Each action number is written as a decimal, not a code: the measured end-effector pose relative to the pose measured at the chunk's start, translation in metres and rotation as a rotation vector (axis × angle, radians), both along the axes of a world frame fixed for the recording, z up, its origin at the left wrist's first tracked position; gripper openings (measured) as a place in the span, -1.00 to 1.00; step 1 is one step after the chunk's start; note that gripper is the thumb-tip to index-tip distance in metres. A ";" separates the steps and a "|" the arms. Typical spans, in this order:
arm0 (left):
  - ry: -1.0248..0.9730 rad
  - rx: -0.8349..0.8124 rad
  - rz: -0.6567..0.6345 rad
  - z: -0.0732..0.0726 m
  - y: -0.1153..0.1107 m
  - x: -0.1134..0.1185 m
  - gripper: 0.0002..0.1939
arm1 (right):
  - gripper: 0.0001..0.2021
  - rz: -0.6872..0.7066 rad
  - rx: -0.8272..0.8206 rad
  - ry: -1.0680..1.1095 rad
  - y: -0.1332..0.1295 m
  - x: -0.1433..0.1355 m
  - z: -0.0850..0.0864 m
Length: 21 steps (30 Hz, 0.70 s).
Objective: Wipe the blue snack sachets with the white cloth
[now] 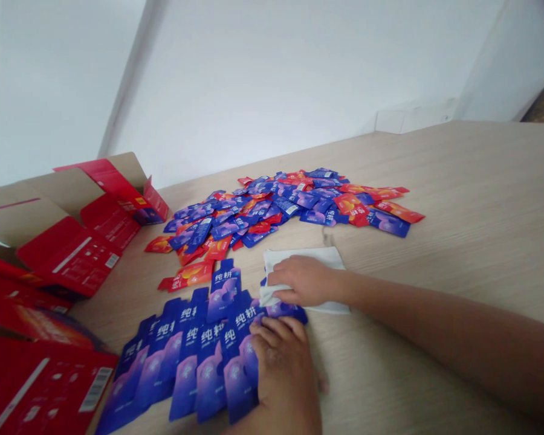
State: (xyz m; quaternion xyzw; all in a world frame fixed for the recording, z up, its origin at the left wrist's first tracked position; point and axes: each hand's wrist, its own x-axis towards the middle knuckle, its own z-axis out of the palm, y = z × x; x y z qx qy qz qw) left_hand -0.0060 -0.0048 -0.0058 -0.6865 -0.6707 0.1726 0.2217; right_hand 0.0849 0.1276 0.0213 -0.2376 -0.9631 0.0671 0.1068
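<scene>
My right hand (303, 281) is closed on a folded white cloth (329, 257), which lies on the table and partly covers a blue-purple sachet (286, 310). Just below it, my left hand (283, 356) has its fingers bent over the edge of that sachet, pressing it down; the thumb is mostly hidden. Left of this hand, several blue sachets (211, 356) lie face up in overlapping rows, white lettering toward the top. One more blue sachet (224, 290) sticks out above the rows.
A loose heap of blue and red sachets (272, 205) spreads across the middle of the wooden table (435, 266). Open red cartons (72, 260) stand along the left side, with another red box (40, 386) nearer. A white wall (272, 72) rises behind the table.
</scene>
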 end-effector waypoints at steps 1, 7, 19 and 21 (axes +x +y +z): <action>0.003 0.003 -0.002 0.000 0.000 0.000 -0.19 | -0.76 -0.043 0.002 -0.001 0.002 0.001 0.000; 0.004 0.009 0.005 -0.001 0.000 0.000 -0.21 | -0.78 -0.068 0.048 0.001 0.003 0.005 0.001; 0.038 0.026 -0.007 -0.003 -0.001 -0.001 -0.29 | -0.77 -0.132 0.040 0.012 0.007 0.006 -0.002; 0.045 0.028 -0.021 -0.004 -0.001 -0.002 -0.29 | -0.78 -0.087 0.044 0.009 0.005 0.006 -0.001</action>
